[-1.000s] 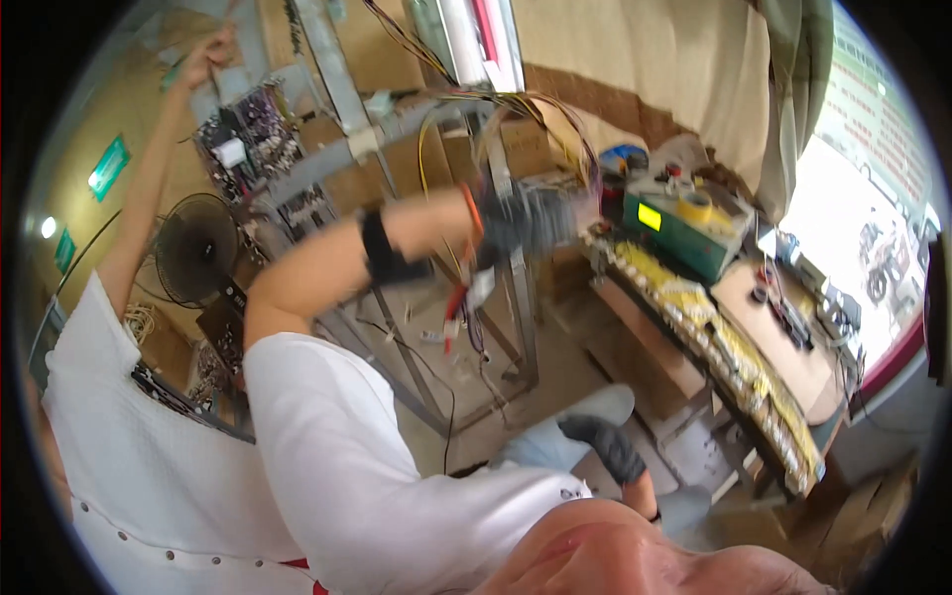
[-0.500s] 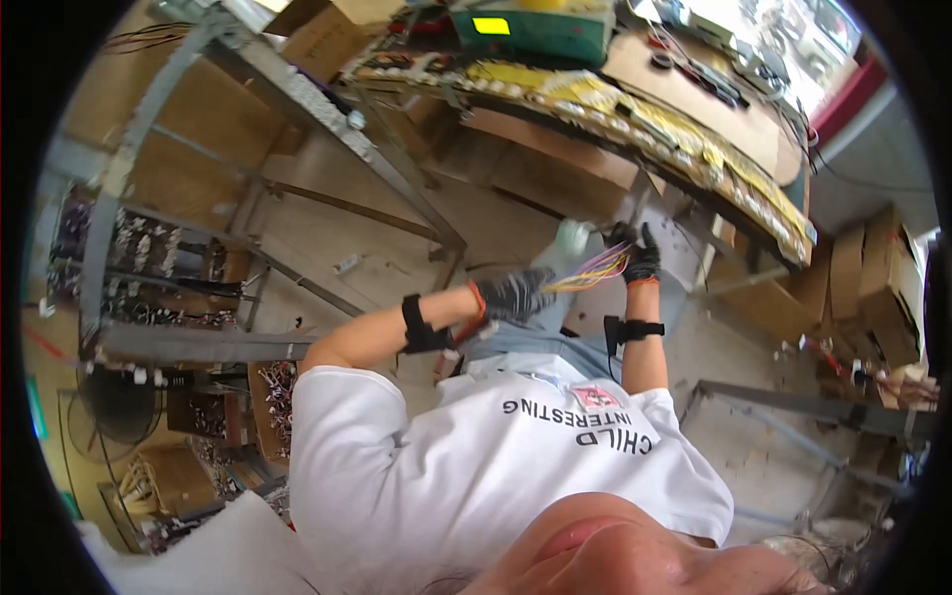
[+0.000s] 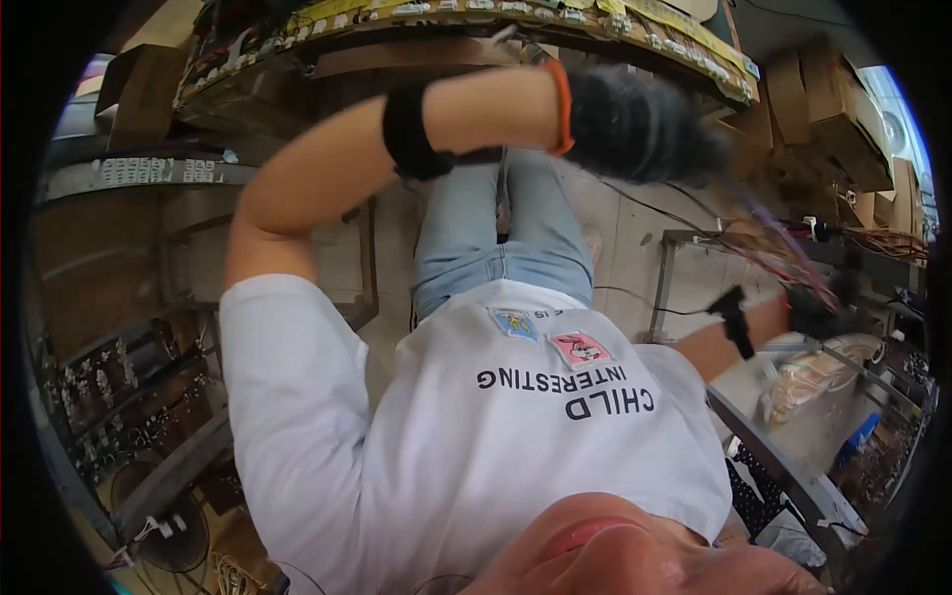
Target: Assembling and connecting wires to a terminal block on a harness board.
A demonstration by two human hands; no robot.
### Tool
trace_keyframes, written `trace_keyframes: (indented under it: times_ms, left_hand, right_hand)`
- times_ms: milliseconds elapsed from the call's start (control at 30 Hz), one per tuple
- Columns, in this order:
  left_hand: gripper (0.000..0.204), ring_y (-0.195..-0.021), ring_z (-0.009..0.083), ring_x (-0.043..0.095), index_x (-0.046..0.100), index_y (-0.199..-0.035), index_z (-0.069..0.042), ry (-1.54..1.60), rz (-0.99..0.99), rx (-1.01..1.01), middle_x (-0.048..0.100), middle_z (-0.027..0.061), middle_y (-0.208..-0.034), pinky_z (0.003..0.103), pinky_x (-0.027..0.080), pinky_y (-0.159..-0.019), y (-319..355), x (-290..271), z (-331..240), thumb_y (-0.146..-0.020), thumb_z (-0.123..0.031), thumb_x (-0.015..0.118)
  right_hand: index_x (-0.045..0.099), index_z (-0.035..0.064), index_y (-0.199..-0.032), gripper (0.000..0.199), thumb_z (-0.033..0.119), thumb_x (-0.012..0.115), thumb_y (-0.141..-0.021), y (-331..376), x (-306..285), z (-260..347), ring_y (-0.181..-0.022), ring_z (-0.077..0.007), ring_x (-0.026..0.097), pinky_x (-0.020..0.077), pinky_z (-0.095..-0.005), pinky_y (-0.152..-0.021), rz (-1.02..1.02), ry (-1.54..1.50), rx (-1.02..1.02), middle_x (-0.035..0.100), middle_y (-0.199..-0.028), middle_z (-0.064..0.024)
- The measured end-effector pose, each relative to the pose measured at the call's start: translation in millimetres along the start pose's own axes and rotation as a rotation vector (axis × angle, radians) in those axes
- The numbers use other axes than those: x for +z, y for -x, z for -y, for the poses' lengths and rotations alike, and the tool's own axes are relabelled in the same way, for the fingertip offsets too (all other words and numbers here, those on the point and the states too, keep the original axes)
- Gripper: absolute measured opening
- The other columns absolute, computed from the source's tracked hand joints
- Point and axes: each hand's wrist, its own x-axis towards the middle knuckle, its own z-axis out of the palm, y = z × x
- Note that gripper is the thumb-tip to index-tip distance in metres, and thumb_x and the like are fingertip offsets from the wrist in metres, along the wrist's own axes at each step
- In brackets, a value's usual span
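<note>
A thin bundle of purple and reddish wires (image 3: 788, 238) stretches between my two hands on the right side. My left hand (image 3: 645, 124), in a dark glove with an orange cuff, reaches across in front of me. It is blurred by motion, and the wires come out at its closed fingers. Lower and farther right, my right hand (image 3: 833, 305), also in a dark glove, is closed around the other part of the bundle. Its fingers are dim and partly merge with the dark background.
A metal frame (image 3: 764, 421) stands at the right, with more wires (image 3: 892, 243) lying over its bar. Cardboard boxes (image 3: 828, 109) are stacked beyond it. A long workbench edge with white connectors (image 3: 476, 8) runs across the far side. Another metal frame (image 3: 149, 174) stands at the left.
Both hands have moved from over my lap to the right side with the wires. My left arm now crosses in front of me. The view has turned toward the right.
</note>
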Motion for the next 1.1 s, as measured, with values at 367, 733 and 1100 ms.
trace_keyframes:
  times_ms: [367,733,1100]
  left_hand:
    - [0.039,-0.096,0.0126,0.060,0.049,-0.125,-0.009,-0.267,0.118,-0.104,0.057,0.0036,-0.120,0.025,0.051,-0.081,127.0,-76.1,-60.9,-0.089,-0.021,0.049]
    - [0.022,-0.082,0.0193,0.056,0.058,-0.098,-0.011,0.098,-0.686,-1.494,0.058,0.0059,-0.088,0.027,0.040,-0.080,389.0,207.8,-23.2,-0.090,-0.030,0.050]
    - [0.044,-0.050,0.0106,0.046,0.057,-0.098,-0.012,1.327,-1.615,-1.354,0.047,-0.0006,-0.060,0.023,0.037,-0.046,398.5,100.7,-31.7,-0.090,-0.054,0.043]
  right_hand:
    - [0.057,-0.0044,-0.108,0.029,0.018,0.049,-0.092,-69.3,-78.2,-4.7,-0.106,-0.0261,0.056,0.0450,-0.0320,-0.091,0.232,0.245,-0.062,0.058,-0.115,-0.0179]
    - [0.052,0.0069,-0.121,0.053,0.027,0.070,-0.075,131.0,5.1,192.2,-0.098,-0.0287,0.060,0.0457,-0.0358,-0.086,1.515,-0.277,0.552,0.060,-0.108,-0.0185]
    - [0.062,0.0030,-0.100,0.027,0.022,0.049,-0.087,267.4,94.0,354.4,-0.085,-0.0359,0.061,0.0481,-0.0402,-0.078,2.202,-1.221,-0.513,0.063,-0.093,-0.0205]
